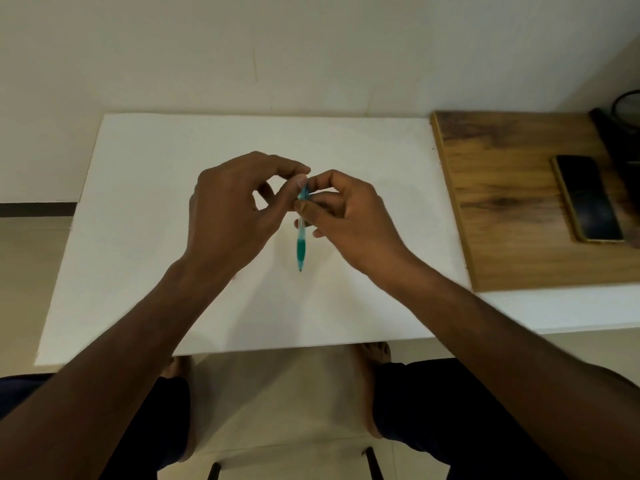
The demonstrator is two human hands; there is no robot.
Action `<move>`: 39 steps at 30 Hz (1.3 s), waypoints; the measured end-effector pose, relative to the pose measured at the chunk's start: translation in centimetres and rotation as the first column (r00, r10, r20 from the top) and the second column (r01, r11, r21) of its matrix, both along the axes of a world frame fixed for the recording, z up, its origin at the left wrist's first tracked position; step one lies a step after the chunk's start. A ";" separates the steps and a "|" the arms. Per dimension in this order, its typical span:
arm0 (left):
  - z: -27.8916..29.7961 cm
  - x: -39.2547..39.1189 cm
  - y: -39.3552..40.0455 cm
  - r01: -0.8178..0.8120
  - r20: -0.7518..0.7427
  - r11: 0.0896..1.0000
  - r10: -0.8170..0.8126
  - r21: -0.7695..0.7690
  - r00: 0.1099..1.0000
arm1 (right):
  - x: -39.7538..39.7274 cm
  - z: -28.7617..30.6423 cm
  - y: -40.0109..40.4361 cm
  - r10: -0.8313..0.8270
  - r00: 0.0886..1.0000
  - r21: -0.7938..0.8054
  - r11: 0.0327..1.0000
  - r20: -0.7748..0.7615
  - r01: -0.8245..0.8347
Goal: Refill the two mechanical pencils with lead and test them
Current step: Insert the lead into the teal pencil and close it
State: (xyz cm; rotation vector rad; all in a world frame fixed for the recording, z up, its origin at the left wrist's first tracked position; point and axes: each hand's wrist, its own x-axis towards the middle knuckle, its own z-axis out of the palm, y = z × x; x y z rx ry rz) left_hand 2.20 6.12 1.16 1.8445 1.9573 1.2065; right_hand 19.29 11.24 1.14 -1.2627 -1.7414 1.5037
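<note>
Fingers of the right hand (349,216) grip the teal mechanical pencil (301,244) at mid-barrel, tip down, above the middle of the white counter (138,237). The left hand (232,209) pinches the pencil's top end. A dark phone (587,199) lies on the wooden board (512,209) at the counter's right edge.

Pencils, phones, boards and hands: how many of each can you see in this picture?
Mechanical pencil, teal, held tip down: 1
Phone, on the board: 1
Wooden board: 1
White sheet on the table: 1
Hands, left hand and right hand: 2
Total: 6
</note>
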 end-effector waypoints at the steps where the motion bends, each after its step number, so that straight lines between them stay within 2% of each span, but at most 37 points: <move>1: -0.1 0.1 0.0 0.006 0.022 1.000 -0.005 -0.027 1.000 | -0.1 -0.1 -0.2 -0.031 0.999 -0.008 0.999 -0.014 0.031; 4: -0.6 0.3 -0.1 -0.011 0.177 0.988 0.039 -0.157 0.983 | -0.3 -0.4 -0.8 -0.104 0.995 0.060 0.993 -0.005 0.104; 6: -0.8 0.7 -0.3 -0.015 0.331 0.976 0.088 -0.217 0.940 | -0.2 -0.3 -0.8 -0.130 0.992 0.122 0.984 0.000 0.129; 8: -0.6 1.1 -0.4 -0.016 0.452 0.977 0.113 -0.213 0.885 | 0.1 0.1 -0.2 -0.111 0.994 0.171 0.979 0.005 0.109; 10: -0.5 1.4 -0.3 -0.032 0.509 0.981 0.127 -0.192 0.851 | 0.8 0.8 1.2 -0.054 0.998 0.224 0.974 0.026 0.046; 12: -0.3 1.2 0.0 -0.047 0.580 0.979 0.156 -0.199 0.799 | 2.1 1.3 3.3 -0.071 0.991 0.344 0.939 0.113 0.028; 14: -0.4 0.8 0.3 -0.077 0.594 0.975 0.189 -0.209 0.782 | 4.0 1.2 5.8 -0.192 0.946 0.452 0.890 0.260 0.057; 16: -0.4 0.5 0.4 -0.097 0.599 0.972 0.208 -0.213 0.773 | 5.8 0.5 7.5 -0.259 0.861 0.456 0.889 0.438 0.036; 18: -0.5 0.4 0.4 -0.095 0.644 0.971 0.219 -0.221 0.733 | 6.5 -0.7 8.0 -0.222 0.792 0.411 0.911 0.569 -0.040; 20: -0.4 0.5 0.5 -0.081 0.678 0.969 0.222 -0.233 0.701 | 6.2 -1.4 7.9 -0.169 0.752 0.388 0.913 0.637 -0.124; 24: -0.4 0.7 0.5 -0.029 0.706 0.961 0.222 -0.274 0.672 | 4.7 -1.9 7.1 -0.078 0.716 0.337 0.913 0.694 -0.228; 32: -1.2 0.9 0.3 0.023 0.660 0.937 0.228 -0.349 0.716 | 2.9 -3.4 6.1 -0.109 0.622 0.276 0.945 0.776 -0.178; 39: -1.3 0.9 0.4 0.038 0.623 0.937 0.201 -0.347 0.756 | 2.1 -3.4 5.2 -0.089 0.584 0.271 0.934 0.807 -0.233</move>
